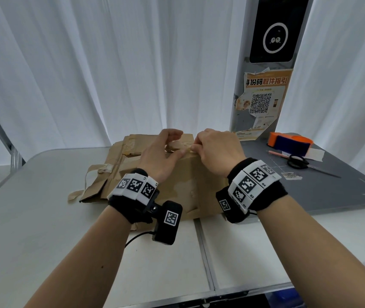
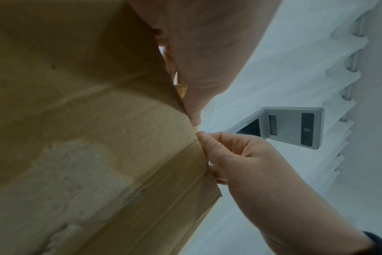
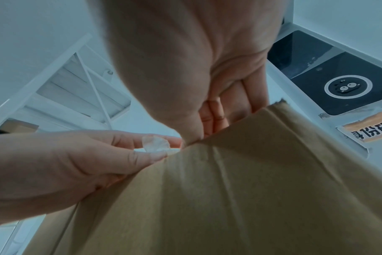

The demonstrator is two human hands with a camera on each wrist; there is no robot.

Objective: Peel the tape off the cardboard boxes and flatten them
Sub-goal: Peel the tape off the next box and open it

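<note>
At the centre of the head view, a brown cardboard box (image 1: 190, 187) stood on the white folding table (image 1: 43, 218), its long axis running from the viewer toward the curtain. The left hand (image 1: 161, 152) and right hand (image 1: 217, 150) met at its far top edge, each pinching a crumpled strip of translucent packing tape (image 1: 180, 146). Flattened brown cardboard (image 1: 110, 174) lay left of it.

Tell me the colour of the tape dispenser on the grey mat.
Orange with a dark blue body: the tape dispenser, clearest in the head view.
</note>
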